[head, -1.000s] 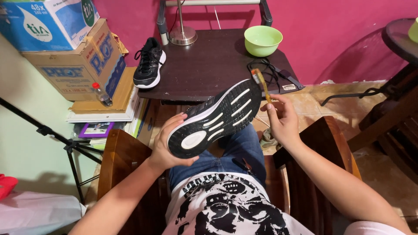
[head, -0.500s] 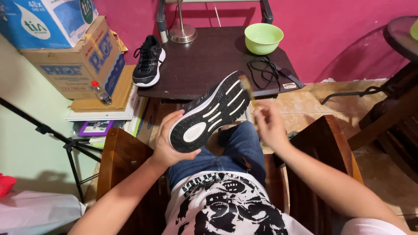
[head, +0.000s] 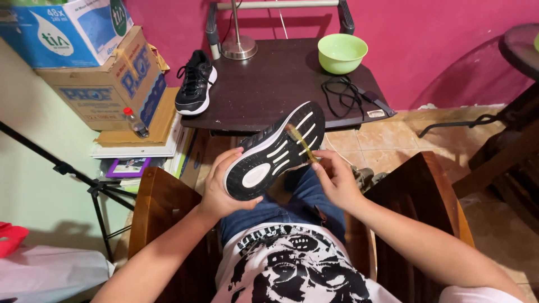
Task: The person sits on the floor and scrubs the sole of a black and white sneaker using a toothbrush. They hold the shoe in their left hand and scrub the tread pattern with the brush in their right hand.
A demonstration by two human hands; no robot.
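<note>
- Boxes (head: 95, 62) stacked at the far left — a blue-and-white carton on top of a brown cardboard one, with a small bottle (head: 135, 122) leaning against the pile and flat books underneath.
- Tripod legs (head: 84, 185) stand below them, beside the wooden chair (head: 154, 207) the person sits in.
- Left hand (head: 222, 188) cups the heel end of a black shoe (head: 275, 151), fingers wrapped round its edge, holding it sole-up over the lap.
- Shoe's long axis runs from the heel by the left hand up and to the right, toe pointing toward the dark table (head: 269, 84); the white-striped sole faces the person.
- A thin yellowish brush (head: 300, 141) lies across the front of the sole, its tip on the tread near the toe, its handle slanting down to the right hand.
- Right hand (head: 337, 179) pinches that handle between thumb and fingers — it sits just right of and below the shoe's forefoot, nearer the toe than the left hand is.
- On the table beyond: the matching shoe (head: 195, 84) upright at the left edge, a lamp base (head: 238, 47), a green bowl (head: 342, 53) and a coiled black cable (head: 342, 92).
</note>
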